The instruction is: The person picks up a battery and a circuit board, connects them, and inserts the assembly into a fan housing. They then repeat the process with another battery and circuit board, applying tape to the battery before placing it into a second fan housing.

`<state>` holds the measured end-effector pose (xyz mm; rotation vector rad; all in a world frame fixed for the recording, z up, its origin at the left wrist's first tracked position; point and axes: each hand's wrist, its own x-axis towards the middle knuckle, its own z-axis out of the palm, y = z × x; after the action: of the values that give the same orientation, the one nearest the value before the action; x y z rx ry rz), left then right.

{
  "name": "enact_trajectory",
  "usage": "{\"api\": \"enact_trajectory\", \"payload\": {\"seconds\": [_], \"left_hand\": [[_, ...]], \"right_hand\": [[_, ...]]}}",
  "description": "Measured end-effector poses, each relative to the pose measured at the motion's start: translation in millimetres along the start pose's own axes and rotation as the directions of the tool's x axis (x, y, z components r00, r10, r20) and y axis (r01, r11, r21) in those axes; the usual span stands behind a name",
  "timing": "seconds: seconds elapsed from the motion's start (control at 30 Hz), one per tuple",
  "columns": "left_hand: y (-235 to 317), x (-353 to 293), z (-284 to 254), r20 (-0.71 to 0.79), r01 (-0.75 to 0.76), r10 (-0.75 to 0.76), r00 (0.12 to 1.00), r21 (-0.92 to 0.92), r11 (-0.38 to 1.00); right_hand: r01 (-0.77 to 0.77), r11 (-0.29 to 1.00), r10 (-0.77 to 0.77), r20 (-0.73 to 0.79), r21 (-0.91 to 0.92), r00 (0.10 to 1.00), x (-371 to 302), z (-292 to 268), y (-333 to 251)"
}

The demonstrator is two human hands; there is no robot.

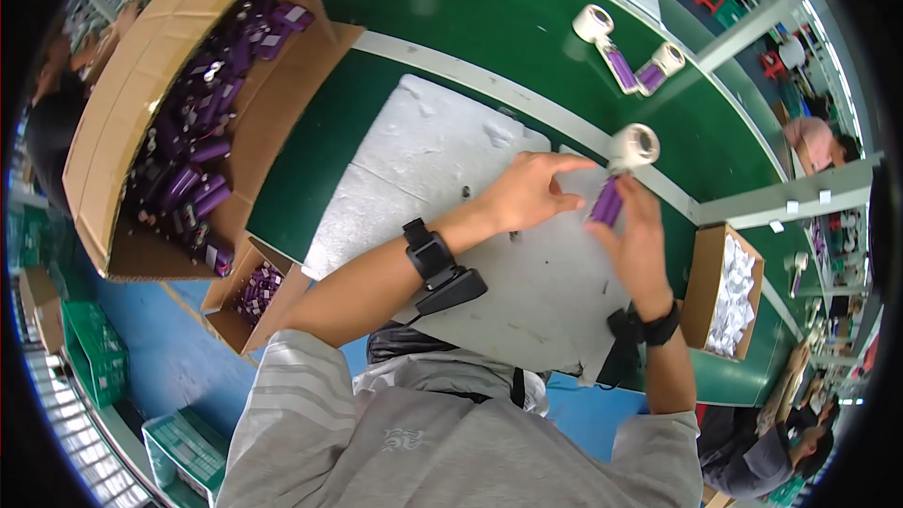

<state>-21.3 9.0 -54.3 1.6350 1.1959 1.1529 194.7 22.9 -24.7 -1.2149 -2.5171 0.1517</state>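
Observation:
My right hand (636, 243), slightly smeared by motion, is closed around the purple handle of a small device with a white round head (636, 145). It holds the device tilted above the right part of the white foam sheet (442, 132), head pointing away from me. Just to its left, my left hand (534, 192) is over the sheet with nothing in it, thumb and index finger apart and facing the device. A tiny dark piece (466, 193) lies on the sheet beside my left wrist. Both wrists wear black bands with black units attached.
At the left stands a large cardboard box (268, 132) of purple parts, with a smaller box (226, 320) of purple pieces below. Similar white-headed devices (594, 24) lie on the green conveyor belt (508, 14). A carton of white packets (736, 296) sits at right. Other people work nearby.

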Motion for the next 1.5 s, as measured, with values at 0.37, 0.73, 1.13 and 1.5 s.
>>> {"api": "enact_trajectory", "payload": {"seconds": [0.37,0.73,1.13,1.5], "left_hand": [[-12,23,-119,-0.802,-0.173,-0.141,0.581,-0.290,0.941],[-127,-8,-326,-0.901,0.749,0.124,0.415,0.416,0.516],[-47,-32,-264,-0.728,0.322,-0.319,0.607,-0.141,0.936],[64,-6,19,0.001,-0.092,0.092,0.996,-0.069,0.993]], "right_hand": [[-0.251,0.871,0.236,0.088,0.422,0.968,13,-13,15],[-0.171,0.634,0.169,0.081,0.754,0.982,-25,27,0],[-0.199,0.592,0.221,0.081,0.781,0.972,-29,27,1],[-0.122,0.323,0.151,0.076,0.938,0.986,-33,21,-3]]}}
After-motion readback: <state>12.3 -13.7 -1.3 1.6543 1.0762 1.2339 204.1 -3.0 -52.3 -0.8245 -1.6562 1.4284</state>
